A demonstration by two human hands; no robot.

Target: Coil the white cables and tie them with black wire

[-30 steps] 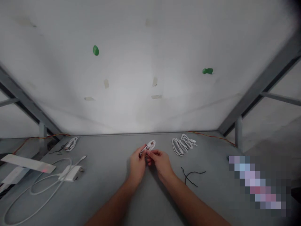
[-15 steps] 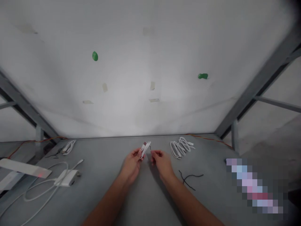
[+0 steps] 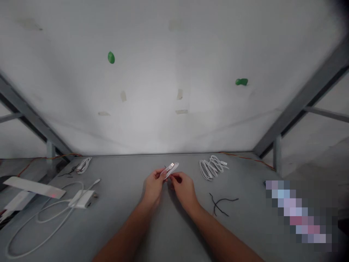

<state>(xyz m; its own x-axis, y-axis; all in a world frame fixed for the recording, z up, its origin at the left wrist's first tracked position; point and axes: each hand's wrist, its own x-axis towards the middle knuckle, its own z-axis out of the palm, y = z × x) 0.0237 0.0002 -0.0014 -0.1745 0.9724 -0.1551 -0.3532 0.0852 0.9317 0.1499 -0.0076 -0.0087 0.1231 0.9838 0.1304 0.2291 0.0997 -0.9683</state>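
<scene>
A small folded white USB cable (image 3: 172, 169) sits between my hands, its metal plug pointing up and to the right. My left hand (image 3: 154, 184) pinches the bundle between thumb and fingers. My right hand (image 3: 183, 188) is close against it, with its fingertips on the lower end. A thin dark wire shows just behind the bundle. Farther right on the grey table (image 3: 131, 214) lies a looser coil of white cable (image 3: 212, 168), and below it a bent black wire (image 3: 221, 205).
To the left are a white power adapter (image 3: 81, 199) with long looped cable and a small white cable coil (image 3: 83, 165). A flat white strip (image 3: 34, 187) overhangs the table's left side. Thin orange wires (image 3: 245, 157) run along the far edge, before a white wall and grey metal struts.
My right hand has closed in from a small gap and now touches the white bundle. The bundle has tilted, its plug end now pointing up and to the right.
</scene>
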